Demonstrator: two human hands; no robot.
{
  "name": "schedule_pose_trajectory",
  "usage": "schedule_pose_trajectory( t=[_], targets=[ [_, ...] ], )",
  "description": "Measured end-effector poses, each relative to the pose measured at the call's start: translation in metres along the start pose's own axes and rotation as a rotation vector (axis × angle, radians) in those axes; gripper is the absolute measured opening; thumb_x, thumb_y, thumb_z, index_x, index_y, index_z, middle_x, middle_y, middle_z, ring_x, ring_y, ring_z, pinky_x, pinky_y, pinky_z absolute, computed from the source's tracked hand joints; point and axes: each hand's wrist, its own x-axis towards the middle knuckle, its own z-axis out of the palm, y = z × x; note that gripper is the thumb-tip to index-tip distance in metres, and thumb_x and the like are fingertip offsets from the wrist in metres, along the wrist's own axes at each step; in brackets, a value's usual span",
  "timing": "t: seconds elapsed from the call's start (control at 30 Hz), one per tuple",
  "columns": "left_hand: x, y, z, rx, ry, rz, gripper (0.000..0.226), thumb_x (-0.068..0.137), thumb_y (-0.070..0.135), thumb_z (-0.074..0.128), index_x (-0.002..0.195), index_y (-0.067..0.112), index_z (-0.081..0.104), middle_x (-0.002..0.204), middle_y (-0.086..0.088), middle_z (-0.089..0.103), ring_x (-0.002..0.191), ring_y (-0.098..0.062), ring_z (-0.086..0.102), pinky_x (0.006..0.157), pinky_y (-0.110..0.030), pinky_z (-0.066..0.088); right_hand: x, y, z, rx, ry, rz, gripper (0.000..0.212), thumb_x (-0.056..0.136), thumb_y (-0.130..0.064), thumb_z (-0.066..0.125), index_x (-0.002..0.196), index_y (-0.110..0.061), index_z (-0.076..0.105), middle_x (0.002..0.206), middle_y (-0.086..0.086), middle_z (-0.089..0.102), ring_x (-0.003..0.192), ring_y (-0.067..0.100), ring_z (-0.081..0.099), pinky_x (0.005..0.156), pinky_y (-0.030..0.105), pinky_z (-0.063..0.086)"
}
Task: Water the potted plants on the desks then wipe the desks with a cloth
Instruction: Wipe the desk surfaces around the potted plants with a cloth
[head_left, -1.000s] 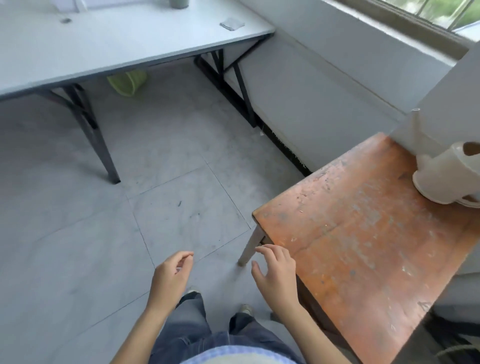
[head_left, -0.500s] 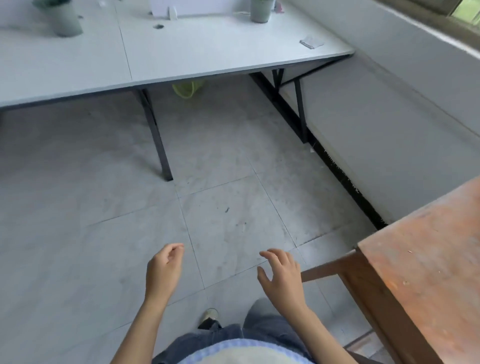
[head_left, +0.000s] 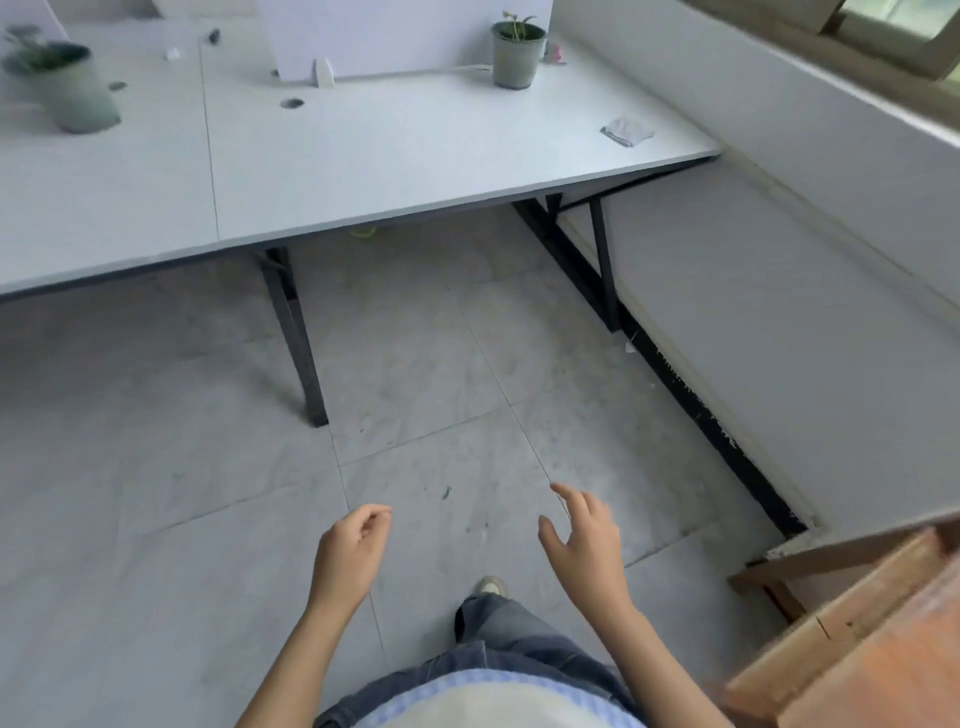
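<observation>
On the smooth white desk (head_left: 389, 156) stand two round grey pots, the left potted plant (head_left: 78, 96) blurred, the right potted plant (head_left: 517, 54) toward its back, and one crumpled cloth (head_left: 626, 131) near its right front corner, while before the desk hang two empty hands, the left hand (head_left: 348, 553) loosely curled, the right hand (head_left: 584, 540) with relaxed fingers.

One head-worn wide-angle view — forward and down across the floor (head_left: 415, 389), the desks (head_left: 415, 156) well ahead

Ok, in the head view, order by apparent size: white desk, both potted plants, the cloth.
White desk.
Left potted plant and right potted plant: unranked, the left is blurred and seems nearer.
Cloth, smallest.
</observation>
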Motion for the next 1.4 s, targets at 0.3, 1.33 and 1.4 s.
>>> schedule_pose_trajectory(
  t=[0.3, 1.33, 1.4],
  targets=[
    [0.117, 0.107, 0.067, 0.027, -0.129, 0.061, 0.019, 0.092, 0.015, 0.05, 0.079, 0.026, 0.059, 0.083, 0.002, 0.065, 0.087, -0.018, 0.059, 0.068, -0.016, 0.039, 0.146, 0.021, -0.043, 0.018, -0.012, 0.119, 0.039, 0.09, -0.022, 0.052, 0.128, -0.016, 0.047, 0.128, 0.0, 0.052, 0.122, 0.018, 0.043, 0.091, 0.025, 0.028],
    [0.536, 0.432, 0.299, 0.212, -0.336, 0.177, 0.021, 0.091, 0.015, 0.047, 0.074, 0.02, 0.058, 0.075, -0.002, 0.06, 0.073, -0.023, 0.056, 0.075, -0.036, 0.047, 0.649, 0.131, -0.146, -0.026, -0.184, 0.353, 0.029, 0.09, -0.031, 0.046, 0.113, -0.017, 0.056, 0.112, -0.002, 0.06, 0.109, 0.016, 0.052, 0.093, 0.028, 0.04],
    [0.547, 0.457, 0.327, 0.205, -0.332, 0.18, 0.02, 0.09, 0.017, 0.047, 0.073, 0.021, 0.058, 0.073, -0.007, 0.061, 0.071, -0.026, 0.056, 0.08, -0.042, 0.048, 0.685, 0.148, -0.169, -0.02, -0.182, 0.329, 0.03, 0.09, -0.031, 0.046, 0.115, -0.017, 0.055, 0.114, -0.002, 0.06, 0.108, 0.015, 0.052, 0.091, 0.026, 0.04]
  ],
)
